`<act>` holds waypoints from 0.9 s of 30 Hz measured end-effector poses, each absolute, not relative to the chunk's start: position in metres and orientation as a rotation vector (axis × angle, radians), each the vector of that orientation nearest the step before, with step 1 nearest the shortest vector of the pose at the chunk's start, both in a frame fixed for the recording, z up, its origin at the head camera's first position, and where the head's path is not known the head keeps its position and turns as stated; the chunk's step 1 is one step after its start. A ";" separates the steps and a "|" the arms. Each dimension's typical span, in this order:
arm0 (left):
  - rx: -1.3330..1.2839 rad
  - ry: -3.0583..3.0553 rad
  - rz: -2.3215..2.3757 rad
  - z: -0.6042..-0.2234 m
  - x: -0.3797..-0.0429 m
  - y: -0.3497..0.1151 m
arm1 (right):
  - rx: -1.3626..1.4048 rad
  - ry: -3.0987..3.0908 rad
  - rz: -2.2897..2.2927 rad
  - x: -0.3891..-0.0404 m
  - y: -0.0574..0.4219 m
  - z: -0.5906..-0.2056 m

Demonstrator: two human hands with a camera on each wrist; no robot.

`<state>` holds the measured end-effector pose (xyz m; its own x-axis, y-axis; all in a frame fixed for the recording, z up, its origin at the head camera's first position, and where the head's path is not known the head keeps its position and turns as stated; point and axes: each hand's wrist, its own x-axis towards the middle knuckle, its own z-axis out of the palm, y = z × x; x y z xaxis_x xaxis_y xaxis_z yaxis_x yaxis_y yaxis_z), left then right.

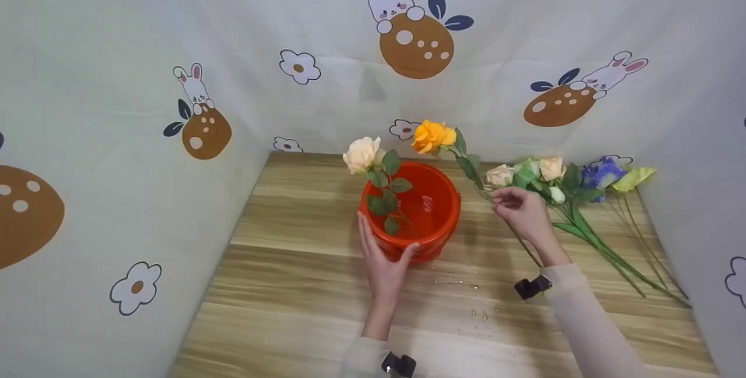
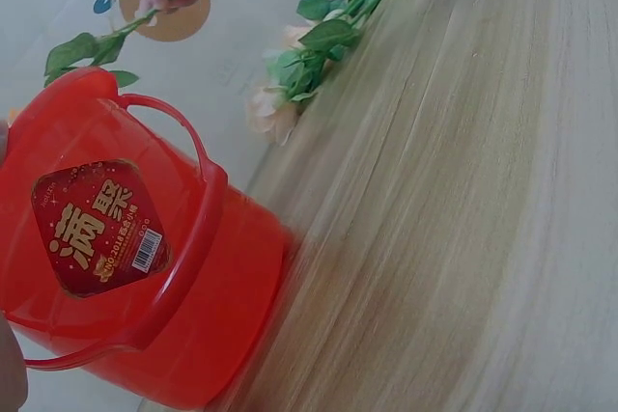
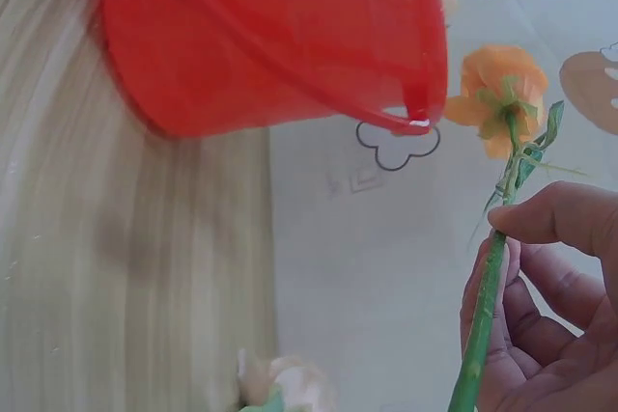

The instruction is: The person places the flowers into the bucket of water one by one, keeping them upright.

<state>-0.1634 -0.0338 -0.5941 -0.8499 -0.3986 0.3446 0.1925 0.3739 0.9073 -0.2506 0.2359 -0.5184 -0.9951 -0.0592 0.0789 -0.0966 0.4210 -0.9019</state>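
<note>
- Head view: your right grip (image 1: 524,215) pinches the stem of the orange rose (image 1: 434,136) outside the red bucket (image 1: 428,206), with the lower stem running toward your right sleeve (image 1: 588,320).
- Your left grip (image 1: 387,267) lies spread along the bucket's wall, fingers straight, thumb apart. A wide sideways knock could slide the bucket, since nothing shows curled round it.
- The peach rose (image 1: 362,155) stands in the bucket, its bloom out past the left rim; a bump from another stem could swing or dislodge it.
- For edges, the printed cloth (image 1: 326,110) rises close behind; the loose flowers (image 1: 574,179) limit your right side, where a low forearm could drag their stems. Your roomier side is the worktop (image 1: 274,285) left of the bucket.
- Left wrist view: the handle (image 2: 217,190) hangs across the bucket's side, near the label (image 2: 101,229); a leaf or stem passing low might snag it.
- Right wrist view: thumb and fingers clamp the green stem below the bloom. That small contact may let the rose twist if its leaves meet the rim. I cannot tell the gap between petals and rim.
</note>
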 end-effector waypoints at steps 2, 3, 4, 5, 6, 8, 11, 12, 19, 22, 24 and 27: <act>0.183 -2.123 -1.505 -0.594 -0.164 -0.034 | 0.155 -2.592 1.686 -0.253 0.230 -0.512; 0.187 -2.124 -1.508 -0.594 -0.164 -0.034 | 0.161 -2.581 1.701 -0.254 0.226 -0.509; 0.192 -2.125 -1.510 -0.594 -0.164 -0.035 | 0.167 -2.569 1.719 -0.255 0.223 -0.506; 0.201 -2.128 -1.513 -0.593 -0.164 -0.035 | 0.175 -2.559 1.733 -0.257 0.219 -0.503; 0.205 -2.132 -1.512 -0.593 -0.163 -0.035 | 0.182 -2.548 1.748 -0.258 0.216 -0.500; 0.213 -2.141 -1.511 -0.593 -0.163 -0.035 | 0.199 -2.537 1.759 -0.261 0.209 -0.495; 0.214 -2.148 -1.504 -0.592 -0.163 -0.034 | 0.245 -2.538 1.734 -0.264 0.199 -0.486; 0.211 -2.146 -1.508 -0.592 -0.163 -0.034 | 0.255 -2.537 1.727 -0.266 0.196 -0.483; 0.187 -2.129 -1.514 -0.593 -0.163 -0.034 | 0.337 -2.535 1.696 -0.273 0.176 -0.462; 0.182 -2.135 -1.495 -0.594 -0.164 -0.034 | 0.371 -2.538 1.679 -0.277 0.166 -0.457; 0.181 -2.140 -1.487 -0.594 -0.164 -0.034 | 0.391 -2.542 1.671 -0.279 0.159 -0.454; 0.193 -2.137 -1.498 -0.594 -0.164 -0.034 | 0.415 -2.549 1.702 -0.283 0.147 -0.449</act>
<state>-0.1637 -0.0336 -0.5939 -0.8553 -0.3991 0.3303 0.1746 0.3782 0.9091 -0.2825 0.1471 -0.4492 -0.9629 -0.1940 0.1876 -0.2476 0.3587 -0.9000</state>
